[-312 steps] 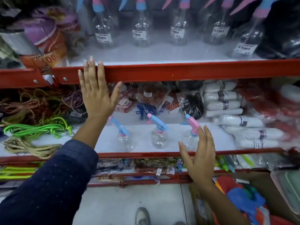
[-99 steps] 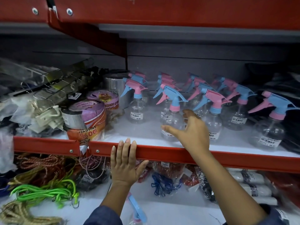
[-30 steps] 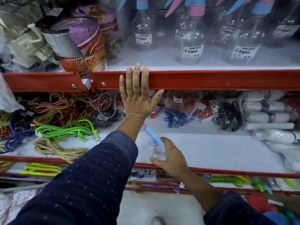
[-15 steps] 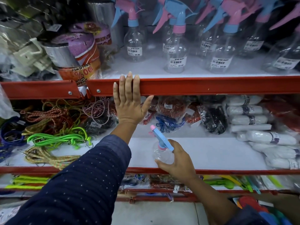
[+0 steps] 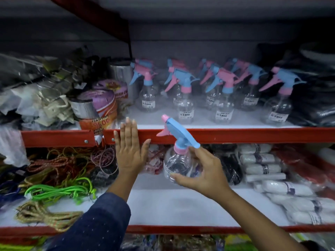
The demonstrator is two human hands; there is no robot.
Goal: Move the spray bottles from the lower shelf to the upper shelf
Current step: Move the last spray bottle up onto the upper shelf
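Note:
My right hand (image 5: 204,173) grips a clear spray bottle (image 5: 176,163) with a blue and pink trigger head, held in the air in front of the upper shelf's red front rail (image 5: 235,135). Its nozzle points left and up. My left hand (image 5: 129,151) lies flat against that rail, fingers spread, holding nothing. Several more clear spray bottles (image 5: 186,98) with pink and blue heads stand in rows on the white upper shelf. The white lower shelf (image 5: 181,205) below the held bottle shows no spray bottle.
Tape rolls (image 5: 97,104) and bagged goods crowd the upper shelf's left; dark packages (image 5: 311,98) fill its right. On the lower shelf lie green and brown cords (image 5: 58,192) at left and white wrapped rolls (image 5: 262,167) at right. A red bracket (image 5: 101,19) slants overhead.
My right hand has lifted the spray bottle off the lower shelf up to the level of the upper rail. The view has tilted upward. My left hand stays on the rail.

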